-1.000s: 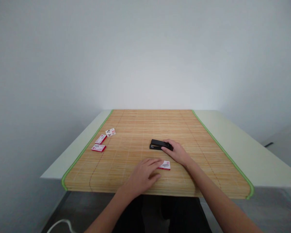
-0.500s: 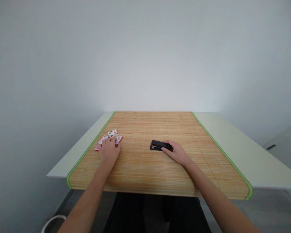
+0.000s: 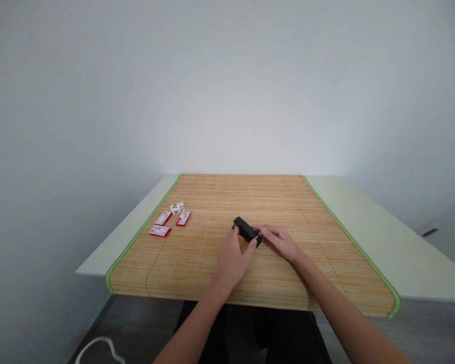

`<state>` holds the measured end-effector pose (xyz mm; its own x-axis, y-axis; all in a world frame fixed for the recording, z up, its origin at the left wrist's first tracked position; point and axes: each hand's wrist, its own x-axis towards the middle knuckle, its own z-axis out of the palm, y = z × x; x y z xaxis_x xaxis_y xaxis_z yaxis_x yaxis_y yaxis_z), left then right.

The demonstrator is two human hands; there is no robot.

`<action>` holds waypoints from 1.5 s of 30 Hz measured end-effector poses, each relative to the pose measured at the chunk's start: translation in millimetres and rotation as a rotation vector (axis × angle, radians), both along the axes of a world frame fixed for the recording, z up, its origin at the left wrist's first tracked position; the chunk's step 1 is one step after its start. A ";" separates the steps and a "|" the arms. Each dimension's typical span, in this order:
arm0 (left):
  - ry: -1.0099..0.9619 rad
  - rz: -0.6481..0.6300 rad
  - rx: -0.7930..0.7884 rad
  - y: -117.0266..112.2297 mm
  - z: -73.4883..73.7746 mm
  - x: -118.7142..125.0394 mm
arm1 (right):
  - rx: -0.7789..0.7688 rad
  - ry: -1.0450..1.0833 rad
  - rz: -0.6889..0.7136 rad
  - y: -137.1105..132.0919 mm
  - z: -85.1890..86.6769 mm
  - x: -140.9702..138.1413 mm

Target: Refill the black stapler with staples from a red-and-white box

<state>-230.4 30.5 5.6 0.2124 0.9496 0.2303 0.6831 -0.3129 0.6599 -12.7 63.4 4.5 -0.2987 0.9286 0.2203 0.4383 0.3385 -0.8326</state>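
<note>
A black stapler [image 3: 246, 230] lies tilted across the bamboo mat, between my two hands. My left hand [image 3: 232, 254] grips it from the near side, with the fingers at its far left end and the thumb at its near right end. At that near right end, my right hand [image 3: 281, 242] has its thumb and fingers closed on the stapler; the exact contact is small and partly hidden. Several small red-and-white boxes lie to the left: one box [image 3: 177, 208] at the back, one box [image 3: 183, 218] on the right, and others nearer the mat's left edge.
The bamboo mat [image 3: 220, 280] has green edging and covers the middle of a white table [image 3: 367, 222]. A plain wall stands behind and to the left. A white curved rim or cord [image 3: 94, 340] shows on the floor at lower left.
My left hand has moved right from the small boxes to the stapler, uncovering the boxes. The stapler has turned, its right end now closer to me. My right hand stays near that end.
</note>
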 end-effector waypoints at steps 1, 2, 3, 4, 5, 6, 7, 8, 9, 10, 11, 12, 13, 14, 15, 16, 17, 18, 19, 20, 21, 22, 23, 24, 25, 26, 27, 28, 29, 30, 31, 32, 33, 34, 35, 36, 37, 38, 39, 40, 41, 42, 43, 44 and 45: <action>0.000 0.052 0.015 1.4 1.8 3.0 | -0.058 0.050 0.031 -0.3 0.5 1.4; 0.000 0.104 0.028 3.8 3.9 4.5 | -0.102 0.090 0.054 -0.2 0.6 2.5; 0.002 0.146 0.038 6.6 6.0 5.0 | -0.127 0.119 0.064 0.2 0.6 3.4; 0.014 0.154 0.041 9.3 7.5 5.2 | -0.138 0.135 0.069 0.8 0.4 4.0; 0.021 0.151 0.040 11.6 8.5 5.5 | -0.139 0.144 0.072 1.4 0.2 4.3; 0.024 0.146 0.037 13.5 8.6 6.0 | -0.136 0.148 0.072 2.0 0.0 4.4; 0.025 0.142 0.035 15.0 8.1 6.6 | -0.130 0.148 0.072 2.3 -0.3 4.5; 0.028 0.141 0.034 16.4 7.1 7.0 | -0.126 0.147 0.068 2.6 -0.7 4.6; 0.035 0.141 0.038 18.0 5.9 6.7 | -0.124 0.148 0.062 2.7 -1.1 4.7; 0.047 0.145 0.047 20.1 4.6 5.2 | -0.124 0.149 0.057 2.8 -1.7 4.9; 0.064 0.155 0.060 22.9 3.6 2.1 | -0.125 0.151 0.050 2.8 -2.3 5.2; 0.083 0.171 0.073 26.7 2.9 -3.0 | -0.128 0.151 0.046 2.8 -3.1 5.5; 0.105 0.192 0.084 31.3 2.6 -10.3 | -0.130 0.150 0.045 2.9 -3.9 5.9; 0.129 0.216 0.093 36.8 2.7 -19.6 | -0.133 0.148 0.047 3.0 -4.8 6.1; 0.153 0.250 0.100 42.9 3.1 -30.7 | -0.134 0.150 0.049 3.2 -5.7 6.3; 0.181 0.287 0.105 49.4 3.8 -43.2 | -0.134 0.156 0.048 3.5 -6.7 6.3; 0.212 0.326 0.109 56.0 4.6 -56.6 | -0.133 0.164 0.048 3.9 -7.5 6.3; 0.243 0.373 0.106 62.2 5.5 -70.3 | -0.131 0.172 0.049 4.2 -8.3 6.3; 0.273 0.421 0.092 68.0 6.3 -83.5 | -0.129 0.179 0.050 4.5 -8.8 6.2; 0.299 0.465 0.074 72.9 6.8 -95.8 | -0.127 0.181 0.051 4.7 -9.1 6.2; 0.322 0.500 0.061 76.9 7.1 -106.7 | -0.126 0.181 0.053 4.7 -9.3 6.3; 0.341 0.529 0.053 79.9 7.1 -115.8 | -0.126 0.177 0.055 4.7 -9.3 6.4; 0.357 0.548 0.052 82.1 6.8 -123.1 | -0.127 0.175 0.058 4.6 -9.2 6.7; 0.370 0.561 0.055 83.7 6.1 -128.7 | -0.128 0.173 0.060 4.4 -9.2 7.0; 0.379 0.574 0.060 84.8 5.2 -132.6 | -0.128 0.173 0.060 4.3 -9.1 7.4; 0.384 0.586 0.065 85.7 4.2 -135.4 | -0.126 0.176 0.059 4.1 -9.0 7.7; 0.386 0.600 0.068 86.4 3.1 -137.3 | -0.123 0.182 0.057 3.9 -9.0 8.0; 0.387 0.613 0.071 87.1 2.4 -138.8 | -0.119 0.187 0.057 3.8 -9.1 8.3; 0.387 0.622 0.072 87.7 2.0 -140.1 | -0.116 0.193 0.058 3.8 -9.2 8.4; 0.388 0.624 0.070 88.0 2.3 -141.4 | -0.113 0.198 0.060 3.7 -9.4 8.5; 0.389 0.622 0.066 87.8 3.3 -142.6 | -0.112 0.201 0.064 3.7 -9.8 8.6; 0.388 0.614 0.062 86.8 5.2 -143.3 | -0.111 0.202 0.067 3.8 -10.3 8.7; 0.384 0.606 0.067 84.7 7.7 -143.0 | -0.111 0.203 0.069 4.0 -10.9 8.8; 0.376 0.601 0.089 81.1 10.7 -141.0 | -0.110 0.204 0.070 4.2 -11.5 8.9; 0.365 0.600 0.128 76.1 13.9 -136.7 | -0.108 0.205 0.069 4.6 -12.1 9.1; 0.349 0.601 0.181 69.6 16.7 -129.5 | -0.107 0.203 0.069 5.2 -12.5 9.3; 0.331 0.591 0.239 61.8 18.7 -119.2 | -0.104 0.198 0.067 5.9 -12.6 9.4; 0.311 0.570 0.287 53.1 19.6 -106.0 | -0.099 0.188 0.060 6.6 -12.2 9.3; 0.288 0.516 0.309 44.1 19.1 -90.4 | -0.088 0.170 0.043 7.1 -11.3 8.8; 0.271 0.399 0.305 35.5 17.4 -73.6 | -0.066 0.136 0.013 7.2 -9.8 7.8; 0.255 0.250 0.284 27.7 14.5 -56.7 | -0.030 0.086 -0.032 6.5 -8.1 6.0; 0.238 0.116 0.265 21.4 11.0 -41.2 | 0.022 0.023 -0.089 4.8 -6.2 3.4; 0.229 0.018 0.251 16.8 7.1 -28.1 | 0.086 -0.050 -0.151 1.7 -4.8 0.0; 0.231 -0.051 0.236 14.0 3.4 -18.2 | 0.151 -0.126 -0.207 -2.9 -4.0 -4.1; 0.240 -0.098 0.223 12.9 0.0 -11.9 | 0.209 -0.203 -0.251 -8.8 -4.4 -8.8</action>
<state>-242.3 43.3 5.5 0.3735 0.8539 0.3624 0.7704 -0.5031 0.3916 -21.4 54.7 0.1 -0.1244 0.9198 0.3722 0.6783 0.3526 -0.6446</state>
